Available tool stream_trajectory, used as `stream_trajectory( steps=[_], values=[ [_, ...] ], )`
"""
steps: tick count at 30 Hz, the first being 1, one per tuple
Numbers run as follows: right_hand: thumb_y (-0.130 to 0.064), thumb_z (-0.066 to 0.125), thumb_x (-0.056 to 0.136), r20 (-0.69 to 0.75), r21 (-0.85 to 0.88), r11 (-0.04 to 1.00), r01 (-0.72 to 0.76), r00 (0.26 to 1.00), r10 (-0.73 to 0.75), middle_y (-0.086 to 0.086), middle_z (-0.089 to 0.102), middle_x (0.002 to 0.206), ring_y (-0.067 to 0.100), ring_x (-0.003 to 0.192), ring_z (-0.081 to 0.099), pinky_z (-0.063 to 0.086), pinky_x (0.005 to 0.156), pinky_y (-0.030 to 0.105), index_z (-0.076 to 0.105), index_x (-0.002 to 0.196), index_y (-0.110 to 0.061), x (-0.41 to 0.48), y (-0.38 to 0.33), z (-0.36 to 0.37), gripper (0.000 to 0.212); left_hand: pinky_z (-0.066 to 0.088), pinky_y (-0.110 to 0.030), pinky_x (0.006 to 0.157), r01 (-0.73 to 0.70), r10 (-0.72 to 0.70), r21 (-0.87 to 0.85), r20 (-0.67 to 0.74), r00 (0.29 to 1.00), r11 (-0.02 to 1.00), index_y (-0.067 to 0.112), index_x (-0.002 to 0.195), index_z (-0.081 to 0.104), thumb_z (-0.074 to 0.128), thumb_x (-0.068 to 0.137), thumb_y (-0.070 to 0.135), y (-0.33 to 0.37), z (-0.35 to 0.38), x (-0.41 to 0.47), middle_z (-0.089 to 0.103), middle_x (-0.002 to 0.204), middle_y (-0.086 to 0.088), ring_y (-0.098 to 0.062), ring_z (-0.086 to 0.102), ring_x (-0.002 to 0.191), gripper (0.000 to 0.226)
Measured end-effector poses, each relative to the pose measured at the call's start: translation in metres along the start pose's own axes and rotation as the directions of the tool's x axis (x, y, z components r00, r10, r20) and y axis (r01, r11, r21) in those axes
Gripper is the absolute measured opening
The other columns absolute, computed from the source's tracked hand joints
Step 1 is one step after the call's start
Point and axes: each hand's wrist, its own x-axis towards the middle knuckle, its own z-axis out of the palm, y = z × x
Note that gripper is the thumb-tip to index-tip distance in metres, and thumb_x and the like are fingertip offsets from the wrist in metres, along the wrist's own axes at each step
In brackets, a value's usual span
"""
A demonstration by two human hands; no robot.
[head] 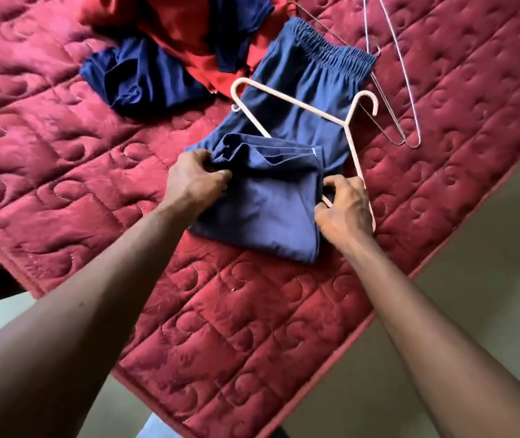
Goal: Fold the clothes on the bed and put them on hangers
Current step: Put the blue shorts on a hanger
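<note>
Navy cotton takes up the middle of the head view: a pair of navy shorts [287, 99] lies flat on the bed [78, 200], which is covered in a red quilted spread, with the elastic waistband at the far end. A white plastic hanger [296, 104] lies on top of the shorts, its hook pointing right. The leg end of the shorts is folded back over the hanger's bottom bar, so the bar runs under the doubled cloth and the hanger holds the garment. The left hand [195, 181] grips a bunch of fabric at the left edge of the fold, fingers curled tight into the cloth. The right hand [344, 210] has its fingers [331, 186] closed in a pinch on the right edge of the fold, just where the white bar comes out. Two thin wire hangers [408, 99] lie on the bed to the right of the waistband, one partly under it. A loose heap of red and navy clothes [170, 49] sits at the far left of the shorts. Pale floor [480, 263] shows beyond the bed's edge.
</note>
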Motion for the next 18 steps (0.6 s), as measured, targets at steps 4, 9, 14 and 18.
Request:
stream_trajectory(
  steps=[4,9,14,18],
  values=[
    [-0.008,0.055,0.088,-0.065,-0.13,0.985,0.11,0.991,-0.119,0.017,0.06,0.114,0.04,0.108,0.057,0.042,0.09,0.045,0.057,0.12,-0.015,0.003,0.002,0.004,0.032,0.062,-0.042,0.074,-0.074,0.071,-0.059,-0.05,0.996,0.996,0.037,0.074,0.067,0.066,0.08,0.038,-0.002,0.0,0.0,0.076,0.072,0.005,-0.018,0.074,0.071,0.006],
    [-0.013,0.05,0.089,-0.23,0.222,0.962,-0.16,0.95,0.211,0.014,0.065,0.106,0.04,0.098,0.064,0.05,0.091,0.046,0.063,0.106,-0.024,0.027,0.005,-0.009,0.024,0.034,-0.036,0.061,-0.153,0.178,0.159,-0.157,0.971,0.975,0.021,0.069,0.054,0.065,0.09,0.042,0.007,-0.001,0.002,0.054,0.06,0.001,-0.019,0.053,0.061,0.033],
    [-0.061,0.068,0.07,-0.175,0.651,0.719,-0.243,0.874,0.454,-0.008,0.063,0.07,0.02,0.065,0.061,0.056,0.072,0.048,0.062,0.078,-0.043,0.047,-0.011,-0.008,0.02,0.046,-0.036,0.073,-0.181,0.216,0.181,-0.192,0.957,0.967,0.025,0.096,0.073,0.062,0.089,0.05,0.008,0.002,0.017,0.069,0.087,-0.005,-0.026,0.068,0.087,0.029],
    [-0.043,0.087,0.073,-0.161,0.525,0.851,0.001,0.982,0.098,-0.007,0.069,0.093,0.011,0.082,0.062,0.053,0.08,0.034,0.067,0.105,-0.024,0.037,-0.031,0.007,0.042,0.055,-0.04,0.08,-0.162,0.159,0.011,-0.261,0.952,0.987,0.027,0.103,0.076,0.068,0.09,0.041,0.013,0.004,0.022,0.074,0.085,0.006,-0.017,0.07,0.083,0.02]
  ],
)
